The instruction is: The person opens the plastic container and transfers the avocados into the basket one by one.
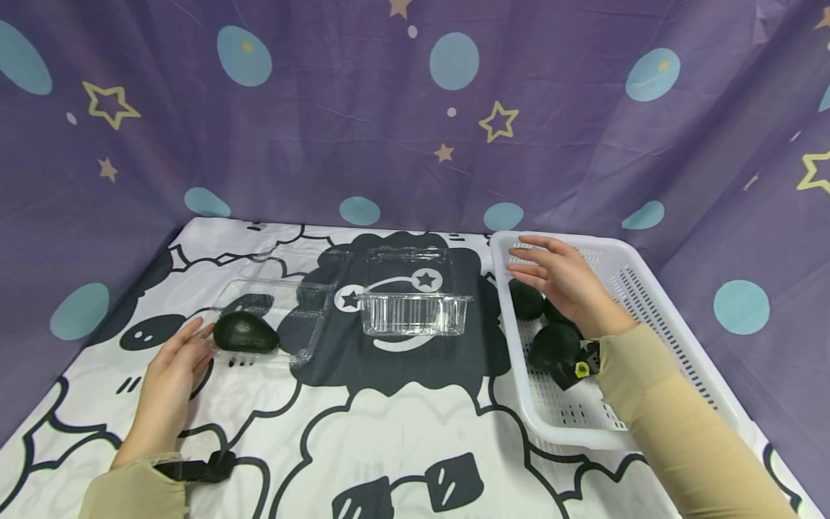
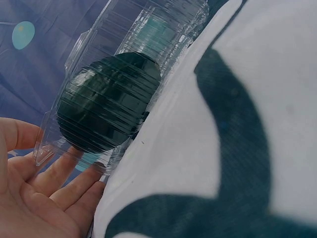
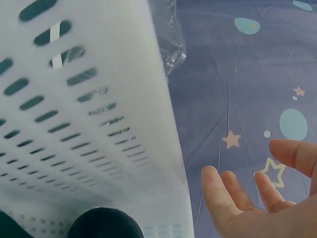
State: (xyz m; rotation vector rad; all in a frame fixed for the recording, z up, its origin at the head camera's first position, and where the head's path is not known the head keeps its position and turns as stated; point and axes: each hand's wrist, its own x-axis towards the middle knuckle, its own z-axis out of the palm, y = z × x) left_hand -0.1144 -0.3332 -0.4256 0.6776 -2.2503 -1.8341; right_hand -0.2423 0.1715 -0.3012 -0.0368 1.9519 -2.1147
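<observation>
A dark green avocado point(image 1: 245, 332) lies in the near left part of a clear plastic clamshell box point(image 1: 311, 335), whose lid is folded back. My left hand point(image 1: 176, 367) touches that box's left side, its fingertips right at the rim. Close up in the left wrist view, the avocado point(image 2: 109, 101) shows through the ribbed clear wall, beside the left hand point(image 2: 54, 193). My right hand point(image 1: 560, 277) is held over a white basket point(image 1: 541, 429), fingers spread and holding nothing. Beneath it in the basket lie dark avocados point(image 1: 554, 346), partly hidden by the hand and wrist.
Another clear clamshell box point(image 1: 415, 315) stands in the middle of the table with its lid raised behind it. The white tablecloth point(image 1: 363, 425) has black cartoon drawings. A purple curtain point(image 1: 402, 173) closes off the back and sides.
</observation>
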